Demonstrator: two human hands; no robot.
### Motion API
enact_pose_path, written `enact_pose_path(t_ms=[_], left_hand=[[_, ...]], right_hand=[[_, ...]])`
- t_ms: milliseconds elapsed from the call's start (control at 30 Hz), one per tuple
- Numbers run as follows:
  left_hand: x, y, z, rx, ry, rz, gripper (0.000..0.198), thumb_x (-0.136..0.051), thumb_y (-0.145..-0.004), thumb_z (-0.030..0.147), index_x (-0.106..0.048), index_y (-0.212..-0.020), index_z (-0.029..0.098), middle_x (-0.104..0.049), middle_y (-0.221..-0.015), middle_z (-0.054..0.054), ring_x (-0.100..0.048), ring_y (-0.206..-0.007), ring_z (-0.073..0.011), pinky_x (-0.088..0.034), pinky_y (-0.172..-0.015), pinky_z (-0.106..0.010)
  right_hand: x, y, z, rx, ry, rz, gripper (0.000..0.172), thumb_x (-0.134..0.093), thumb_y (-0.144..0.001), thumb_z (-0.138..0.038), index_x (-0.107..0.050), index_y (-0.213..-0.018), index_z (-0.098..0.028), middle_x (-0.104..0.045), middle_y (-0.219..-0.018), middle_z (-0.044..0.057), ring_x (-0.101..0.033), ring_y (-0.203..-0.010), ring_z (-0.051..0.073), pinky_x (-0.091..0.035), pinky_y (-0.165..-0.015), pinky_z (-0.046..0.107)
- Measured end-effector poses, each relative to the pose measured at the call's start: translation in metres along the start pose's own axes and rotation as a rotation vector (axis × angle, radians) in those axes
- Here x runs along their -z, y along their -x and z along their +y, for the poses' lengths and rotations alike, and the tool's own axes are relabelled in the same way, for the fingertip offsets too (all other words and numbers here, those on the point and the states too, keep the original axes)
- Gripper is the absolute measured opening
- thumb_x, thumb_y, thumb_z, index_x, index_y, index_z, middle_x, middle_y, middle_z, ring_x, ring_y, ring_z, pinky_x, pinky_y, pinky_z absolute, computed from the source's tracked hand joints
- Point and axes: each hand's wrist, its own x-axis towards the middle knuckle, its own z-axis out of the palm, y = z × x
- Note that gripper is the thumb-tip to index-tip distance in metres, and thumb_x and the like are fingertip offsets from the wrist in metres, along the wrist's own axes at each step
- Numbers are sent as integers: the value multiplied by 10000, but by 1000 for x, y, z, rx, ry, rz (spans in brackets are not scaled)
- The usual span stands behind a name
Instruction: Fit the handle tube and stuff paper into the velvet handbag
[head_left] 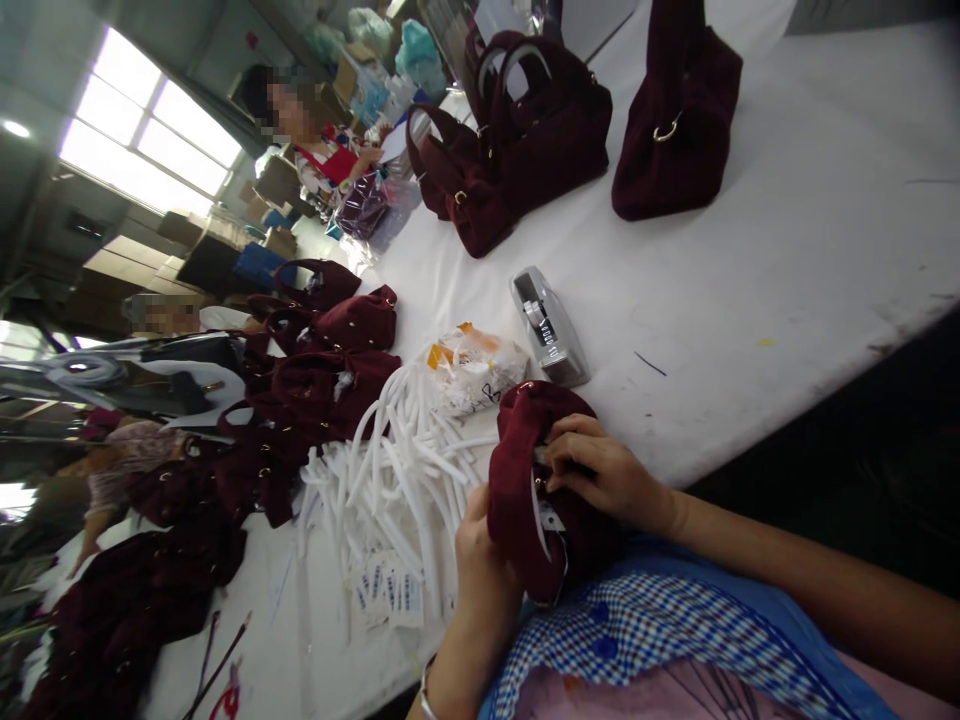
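A dark maroon fabric handbag (517,460) rests against my lap at the table's edge, its mouth turned up and a white strip and a small pale tag showing inside. My left hand (484,560) grips its near side, with the fingers partly hidden behind the cloth. At the mouth of the bag, my right hand (600,470) has its fingers curled and pinched together; whatever they hold is too small to make out. Just beyond the bag lie a grey stapler-like device (551,330) and a clear plastic packet (476,370) with white and orange contents.
A heap of white flexible tubes (405,470) lies left of the bag, beside printed barcode labels (386,590). Finished-looking maroon handbags (547,130) stand farther back, and more maroon bags (330,380) pile up leftward. Red-handled scissors (229,695) lie at lower left. Other people work across the table.
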Motion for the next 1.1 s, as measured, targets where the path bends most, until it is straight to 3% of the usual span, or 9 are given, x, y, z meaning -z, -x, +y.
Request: enact_pose_path(t_ms=[167, 300, 467, 667, 833, 1100], left_hand=[[4, -9, 1, 45, 55, -7, 128, -644, -853, 217, -770, -851, 198, -744, -988, -76, -700, -924, -232, -586, -754, -330], [2, -16, 6, 78, 90, 18, 82, -692, -810, 209, -754, -859, 189, -738, -944, -69, -695, -889, -231, -576, -756, -335], [0, -16, 9, 177, 151, -5, 179, -712, -799, 270, -742, -945, 173, -730, -943, -73, -703, -848, -237, -576, -785, -369], [6, -17, 10, 75, 158, -66, 122, -644, -850, 223, -757, -887, 198, -742, -928, -52, -690, -874, -220, -553, -737, -311], [7, -21, -5, 13, 157, -77, 106, -668, -852, 224, -761, -823, 183, -743, -883, -53, -681, -831, -205, -533, -716, -301], [-1, -28, -15, 66, 215, -58, 108, -691, -846, 275, -758, -808, 199, -740, -840, -44, -683, -786, -197, -543, -699, -304]], right_hand=[[-6, 6, 0, -13, -25, 76, 103, -638, -930, -232, -576, -849, -223, -642, -857, 48, -575, -1024, 242, -504, -901, 411], [-14, 11, 0, -49, -31, 163, 77, -579, -946, -179, -556, -890, -228, -632, -925, 65, -560, -1051, 240, -512, -880, 408], [-22, 12, -4, -73, 12, 225, 87, -543, -962, -167, -525, -905, -230, -624, -932, 66, -562, -1024, 232, -510, -870, 406], [-25, 10, -11, -91, 121, 312, 93, -552, -965, -164, -493, -941, -232, -604, -875, 37, -575, -938, 218, -484, -836, 392], [-29, 1, -16, -95, 198, 346, 85, -562, -975, -197, -489, -940, -225, -599, -871, 27, -577, -873, 208, -459, -816, 399], [-34, 2, -16, -160, 132, 390, 98, -563, -965, -184, -485, -933, -234, -583, -879, 23, -579, -880, 208, -475, -829, 396]])
